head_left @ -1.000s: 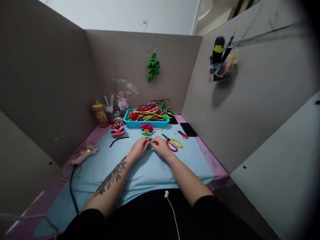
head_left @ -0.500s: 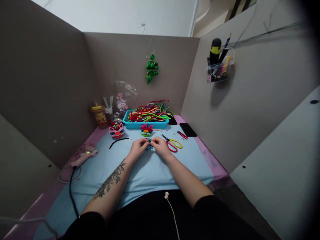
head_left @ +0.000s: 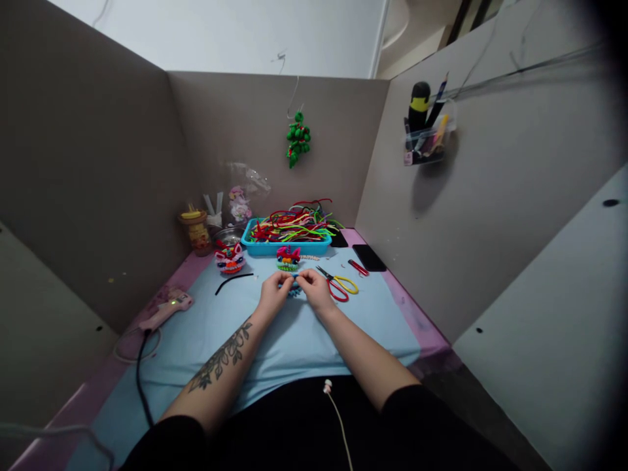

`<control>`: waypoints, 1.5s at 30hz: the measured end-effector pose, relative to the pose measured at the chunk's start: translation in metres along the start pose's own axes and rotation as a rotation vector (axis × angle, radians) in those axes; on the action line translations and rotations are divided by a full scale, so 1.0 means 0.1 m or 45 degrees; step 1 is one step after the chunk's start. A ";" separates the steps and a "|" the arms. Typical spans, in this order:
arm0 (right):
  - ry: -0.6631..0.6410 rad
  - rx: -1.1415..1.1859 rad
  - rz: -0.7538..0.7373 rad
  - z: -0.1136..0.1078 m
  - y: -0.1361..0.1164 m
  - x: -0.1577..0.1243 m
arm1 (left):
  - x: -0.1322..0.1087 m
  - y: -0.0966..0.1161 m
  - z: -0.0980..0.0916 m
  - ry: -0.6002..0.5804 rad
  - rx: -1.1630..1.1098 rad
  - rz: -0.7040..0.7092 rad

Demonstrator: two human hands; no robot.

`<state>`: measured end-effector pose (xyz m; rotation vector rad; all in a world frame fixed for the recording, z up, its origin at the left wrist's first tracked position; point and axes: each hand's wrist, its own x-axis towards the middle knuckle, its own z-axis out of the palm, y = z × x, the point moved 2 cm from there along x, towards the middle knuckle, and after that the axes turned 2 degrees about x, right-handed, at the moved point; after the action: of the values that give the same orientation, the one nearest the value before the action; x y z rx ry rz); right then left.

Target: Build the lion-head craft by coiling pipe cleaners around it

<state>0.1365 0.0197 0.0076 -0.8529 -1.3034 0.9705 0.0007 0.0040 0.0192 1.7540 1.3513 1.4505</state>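
Note:
Between my left hand [head_left: 275,292] and my right hand [head_left: 315,289] is a small blue pipe-cleaner figure [head_left: 294,291]. Both hands pinch it from either side, and my fingers cover most of it. Just beyond my fingertips sits a pink, red and green pipe-cleaner lion head [head_left: 288,258]. A second lion head [head_left: 229,258], pink, red and orange, rests farther left. To the right of my right hand lie scissors [head_left: 339,284] with one red and one yellow handle, blades pointing away to the left. A black pipe cleaner [head_left: 233,280] lies bent to the left of my left hand.
A blue tray [head_left: 287,248] of many-coloured pipe cleaners stands at the back. On the right are a red-handled cutter [head_left: 358,267] and a black phone [head_left: 369,258]. A pink glue gun [head_left: 167,311] with a black cord lies left. A metal bowl [head_left: 229,235] sits back left.
The fingers have shifted slightly on the blue pipe-cleaner figure, showing a little more blue between them. The whole view has tilted a little; the things on the table stay where they were.

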 end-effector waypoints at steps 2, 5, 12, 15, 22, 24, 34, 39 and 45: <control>0.016 0.067 0.037 0.01 0.03 0.01 | 0.00 -0.02 0.03 -0.003 -0.031 -0.034; 0.036 0.142 0.107 0.03 0.07 0.01 | 0.00 -0.05 0.04 0.003 -0.052 -0.050; 0.012 0.145 0.145 0.01 0.08 0.01 | 0.00 -0.03 0.01 -0.022 0.053 0.073; -0.072 0.101 0.138 -0.03 0.10 0.04 | 0.03 -0.03 -0.02 -0.098 0.080 0.097; -0.184 -0.219 -0.030 -0.18 0.02 0.08 | 0.07 -0.12 -0.07 -0.283 0.170 0.141; -0.231 -0.331 -0.099 -0.21 -0.01 0.09 | 0.06 -0.12 -0.08 -0.330 0.259 0.214; -0.364 -0.547 -0.209 -0.17 0.00 0.06 | 0.05 -0.12 -0.06 -0.374 0.322 0.250; -0.284 -0.538 -0.207 -0.16 -0.03 0.06 | 0.10 -0.17 -0.09 -0.283 0.205 0.158; -0.202 -0.502 -0.229 -0.15 -0.05 0.04 | 0.06 -0.15 -0.06 -0.291 0.093 -0.008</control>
<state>0.1520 0.0223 0.0126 -0.9498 -1.7123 0.6580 -0.0112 0.0142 0.0111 1.8944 1.3013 1.1685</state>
